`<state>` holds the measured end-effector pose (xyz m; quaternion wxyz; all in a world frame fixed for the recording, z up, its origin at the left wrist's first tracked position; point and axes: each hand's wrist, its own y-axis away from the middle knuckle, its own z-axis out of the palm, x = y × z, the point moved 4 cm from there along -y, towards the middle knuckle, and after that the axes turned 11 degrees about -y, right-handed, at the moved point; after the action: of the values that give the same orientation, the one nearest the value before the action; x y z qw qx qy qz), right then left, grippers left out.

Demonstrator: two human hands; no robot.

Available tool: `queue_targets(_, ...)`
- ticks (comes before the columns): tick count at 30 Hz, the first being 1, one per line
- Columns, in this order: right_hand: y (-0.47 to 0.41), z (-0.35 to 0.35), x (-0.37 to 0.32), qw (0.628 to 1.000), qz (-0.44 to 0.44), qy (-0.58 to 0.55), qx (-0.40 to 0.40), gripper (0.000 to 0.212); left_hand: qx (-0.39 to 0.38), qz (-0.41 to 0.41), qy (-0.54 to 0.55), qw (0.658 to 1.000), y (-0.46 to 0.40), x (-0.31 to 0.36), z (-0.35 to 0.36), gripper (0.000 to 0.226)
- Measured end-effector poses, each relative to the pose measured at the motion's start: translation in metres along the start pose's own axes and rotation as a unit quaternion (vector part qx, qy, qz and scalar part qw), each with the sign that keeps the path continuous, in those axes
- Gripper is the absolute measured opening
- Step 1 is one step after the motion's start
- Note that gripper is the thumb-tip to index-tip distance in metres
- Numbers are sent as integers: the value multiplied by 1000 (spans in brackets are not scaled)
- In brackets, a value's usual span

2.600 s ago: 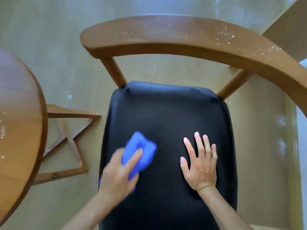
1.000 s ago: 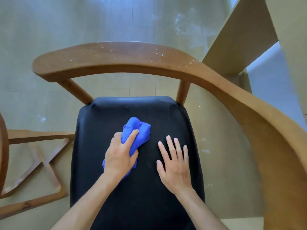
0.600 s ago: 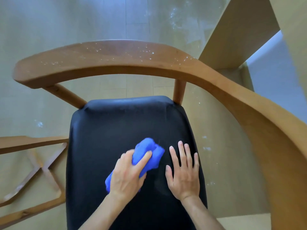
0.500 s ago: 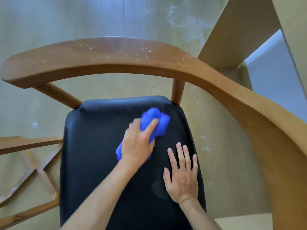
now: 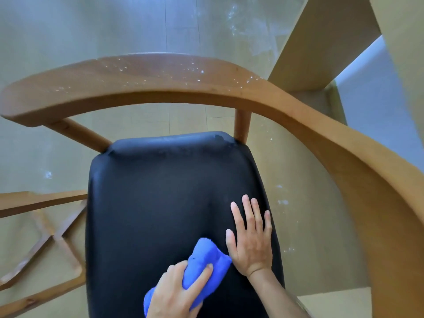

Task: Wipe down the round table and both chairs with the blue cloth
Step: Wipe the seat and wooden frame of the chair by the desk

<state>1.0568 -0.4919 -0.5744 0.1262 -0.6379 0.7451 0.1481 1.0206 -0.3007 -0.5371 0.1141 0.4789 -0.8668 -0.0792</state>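
A wooden chair fills the view, with a black padded seat (image 5: 165, 198) and a curved wooden backrest rail (image 5: 160, 81) dotted with white specks. My left hand (image 5: 176, 292) grips the bunched blue cloth (image 5: 206, 260) and holds it down on the near part of the seat. Beside it, my right hand (image 5: 250, 237) lies flat on the seat's right side, fingers straight and spread. The cloth's right edge touches that hand's thumb side. The round table is out of view.
Wooden cross-braced table legs (image 5: 46, 237) stand on the floor to the left of the chair. The floor (image 5: 91, 26) is pale tile with white smudges. A beige wall panel (image 5: 321, 42) rises at the upper right. The armrest curves close along the right.
My left hand has pulled the blue cloth back from the seat's far right toward the near edge, beside my right hand. My right hand has stayed flat on the seat.
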Motion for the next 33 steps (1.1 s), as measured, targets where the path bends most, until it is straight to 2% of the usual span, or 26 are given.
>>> queue_targets(1,0,0,0,1000,1,-3,0,64,-26,-13,-33,999,6,-3,1,39)
queue_targets(3,0,0,0,1000,1,-3,-2,63,83,5,18,996,-7,-2,-11,32)
queue_targets(4,0,0,0,1000,-1,-1,0,62,131,1,48,990,-22,-1,-19,40)
queue_targets(6,0,0,0,1000,-3,2,8,60,161,-20,70,984,-63,1,-36,47)
queue_targets(10,0,1,1,1000,-3,3,7,62,154,-115,83,978,-175,0,-62,57)
queue_targets(14,0,1,1,1000,-6,-6,8,65,124,-142,23,982,-248,-2,-72,51)
queue_targets(18,0,0,0,1000,-6,-3,3,64,140,-102,69,982,-201,-1,-65,57)
queue_targets(22,1,-1,0,1000,-5,-3,4,62,151,-58,67,985,-71,2,-26,57)
queue_targets(25,0,-2,0,1000,0,-3,2,64,118,-61,75,988,5,-1,-6,56)
queue_targets(27,0,-1,0,1000,3,-6,3,63,112,-55,65,990,9,-2,-7,55)
queue_targets(30,0,-1,0,1000,2,-6,3,62,137,-40,57,988,-37,-3,-25,58)
queue_targets(32,0,1,1,1000,-5,-2,11,62,130,-101,79,983,-85,-3,-37,70)
queue_targets(33,1,1,1,1000,-6,-1,10,63,132,-137,87,978,-113,-3,-45,68)
